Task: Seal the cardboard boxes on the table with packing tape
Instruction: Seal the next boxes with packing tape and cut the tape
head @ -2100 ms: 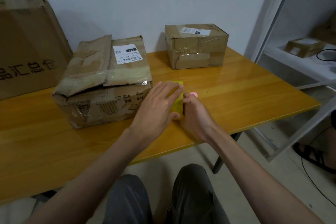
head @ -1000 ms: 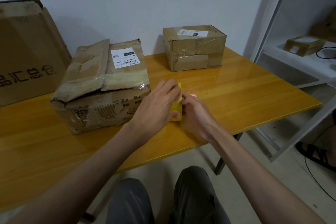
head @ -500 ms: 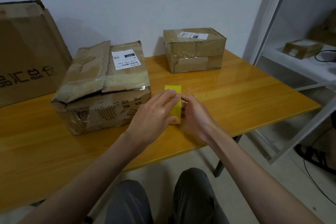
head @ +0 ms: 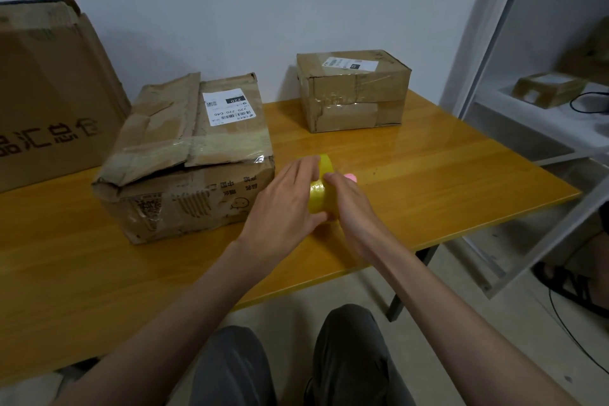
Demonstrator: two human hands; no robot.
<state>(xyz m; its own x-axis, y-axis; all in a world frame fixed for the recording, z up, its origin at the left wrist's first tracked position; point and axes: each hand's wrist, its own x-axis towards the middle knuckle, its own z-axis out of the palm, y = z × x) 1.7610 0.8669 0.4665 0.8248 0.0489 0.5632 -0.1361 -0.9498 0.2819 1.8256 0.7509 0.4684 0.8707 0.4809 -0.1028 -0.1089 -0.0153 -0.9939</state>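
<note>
Both hands (head: 316, 204) grip a yellow tape roll (head: 321, 188) beside a worn box (head: 188, 155)

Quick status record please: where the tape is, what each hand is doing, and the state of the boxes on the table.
tape: yellow tape roll on edge, between both hands, above the table
left hand: grips the roll from the left, thumb under it
right hand: fingers on the roll's right side; exact grip hidden
large box: left of the hands, top flaps crumpled, front edge lifted
small box: at the back by the wall, already taped over
new tape applied: none visible
</note>
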